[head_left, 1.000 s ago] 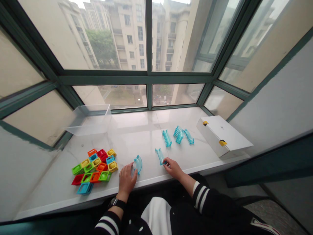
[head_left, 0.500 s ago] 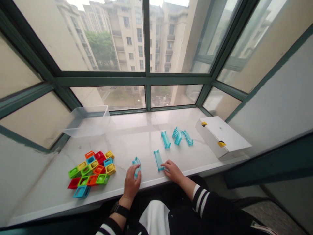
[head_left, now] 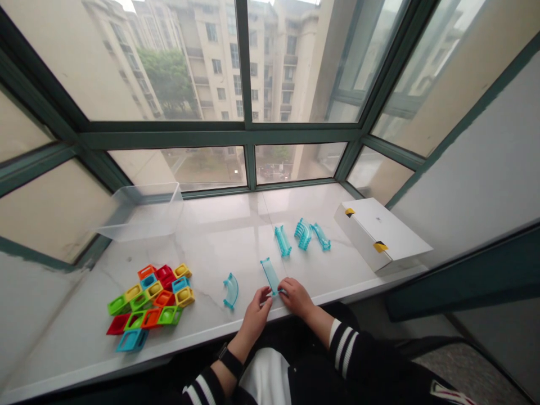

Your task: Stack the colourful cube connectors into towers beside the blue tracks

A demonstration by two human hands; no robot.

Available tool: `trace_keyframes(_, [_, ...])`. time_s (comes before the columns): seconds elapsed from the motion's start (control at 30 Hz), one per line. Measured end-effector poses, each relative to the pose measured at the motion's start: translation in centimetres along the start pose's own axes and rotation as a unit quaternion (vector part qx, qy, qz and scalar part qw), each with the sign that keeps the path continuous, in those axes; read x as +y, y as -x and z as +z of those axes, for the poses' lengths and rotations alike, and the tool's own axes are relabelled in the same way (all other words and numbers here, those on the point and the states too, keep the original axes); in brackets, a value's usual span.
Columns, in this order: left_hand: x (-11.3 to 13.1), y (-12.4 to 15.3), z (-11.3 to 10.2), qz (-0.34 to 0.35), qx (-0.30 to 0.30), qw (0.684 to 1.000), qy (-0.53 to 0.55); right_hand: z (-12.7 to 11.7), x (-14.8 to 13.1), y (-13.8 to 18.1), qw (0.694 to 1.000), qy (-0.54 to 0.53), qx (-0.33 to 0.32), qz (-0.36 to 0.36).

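Both hands meet at the near end of a straight clear-blue track piece [head_left: 269, 274] lying on the white marble sill [head_left: 219, 236]. My left hand [head_left: 255, 315] pinches that end from the left, fingers closed. My right hand [head_left: 296, 297] grips it from the right. A curved blue track piece [head_left: 230, 291] lies free just left of my left hand. Farther back sit three more blue track pieces: a straight one [head_left: 282, 241], a curved stack [head_left: 302, 233] and another [head_left: 321, 236].
A cluster of several coloured square blocks [head_left: 147, 301] lies at the left of the sill. A clear plastic tub [head_left: 141, 211] stands at the back left by the window. A white box [head_left: 379, 233] with yellow tabs sits at the right.
My left hand has let go of the curved blue piece and moved right to the straight piece that my right hand holds. The curved piece now lies alone on the sill.
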State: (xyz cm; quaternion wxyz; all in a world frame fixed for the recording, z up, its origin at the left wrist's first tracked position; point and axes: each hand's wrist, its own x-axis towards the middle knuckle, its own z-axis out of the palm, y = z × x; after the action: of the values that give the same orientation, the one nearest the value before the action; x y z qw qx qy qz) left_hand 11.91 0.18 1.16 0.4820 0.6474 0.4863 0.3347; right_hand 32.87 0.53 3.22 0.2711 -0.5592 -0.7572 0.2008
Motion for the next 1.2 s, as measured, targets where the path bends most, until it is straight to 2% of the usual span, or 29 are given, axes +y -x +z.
trace_keyframes(0.13, [0.6, -0.1, -0.7, 0.107, 0.050, 0.984, -0.131, -2.8, 0.0, -1.3, 0.997, -0.041, 0.068, -0.002])
trace_keyframes(0.23, [0.2, -0.6, -1.1, 0.178, 0.039, 0.952, -0.246, -5.1, 0.4, -2.9, 0.990, -0.058, 0.126, 0.012])
trace_keyframes(0.33, [-0.3, -1.0, -1.1, 0.202, 0.024, 0.926, -0.319, -7.0, 1.3, -4.8, 0.984, -0.046, 0.167, 0.030])
trace_keyframes(0.43, [-0.5, -1.1, -1.0, 0.206, 0.029, 0.917, -0.341, -8.1, 2.1, -6.5, 0.983, -0.019, 0.175, 0.047])
trace_keyframes(0.57, [-0.3, -0.9, -1.0, 0.205, 0.034, 0.916, -0.342, -8.3, 2.8, -8.5, 0.985, 0.024, 0.154, 0.079])
trace_keyframes(0.77, [0.1, -0.9, -1.0, 0.199, 0.033, 0.921, -0.333, -7.3, 3.4, -10.6, 0.985, 0.048, 0.124, 0.110])
trace_keyframes(1.2, [0.5, -0.7, -0.9, 0.196, 0.037, 0.927, -0.319, -6.4, 4.5, -11.3, 0.982, 0.080, 0.095, 0.139])
